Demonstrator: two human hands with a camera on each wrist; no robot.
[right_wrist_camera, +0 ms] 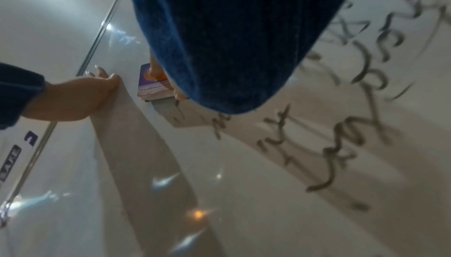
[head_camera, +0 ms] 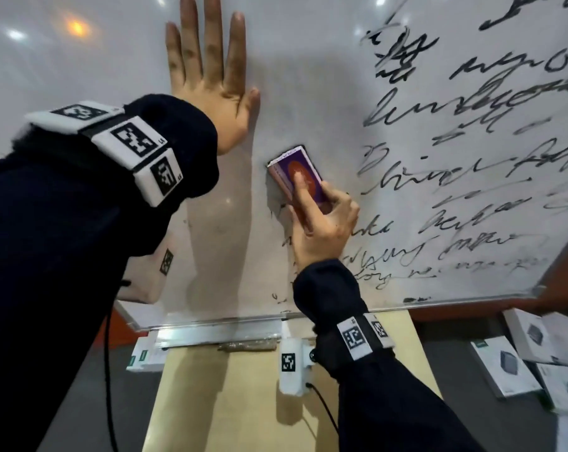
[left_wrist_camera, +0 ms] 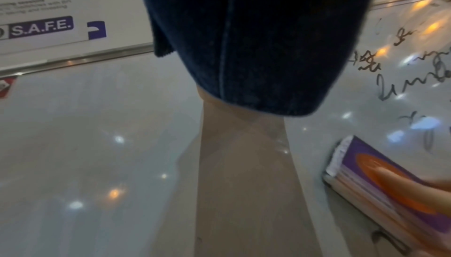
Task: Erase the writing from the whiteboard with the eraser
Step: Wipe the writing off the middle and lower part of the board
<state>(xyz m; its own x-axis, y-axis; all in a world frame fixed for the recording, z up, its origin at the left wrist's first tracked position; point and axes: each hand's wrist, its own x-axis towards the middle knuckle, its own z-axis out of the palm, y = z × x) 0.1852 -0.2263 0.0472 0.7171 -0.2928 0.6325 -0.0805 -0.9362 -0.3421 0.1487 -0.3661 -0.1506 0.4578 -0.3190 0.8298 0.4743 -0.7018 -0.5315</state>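
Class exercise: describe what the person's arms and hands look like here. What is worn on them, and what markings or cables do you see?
Both hands, left and right, are bare. Both arms wear dark navy sleeves with ribbed cuffs. Each wrist carries a band of white blocks printed with black square tag markers. A white camera unit hangs under the right wrist, and a black cable trails from it.

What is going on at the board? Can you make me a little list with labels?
left hand: flat on the whiteboard, fingers straight
right hand: grips the eraser, pressed to the board
writing: black scribbles cover the right side
left side: wiped, only faint smudges
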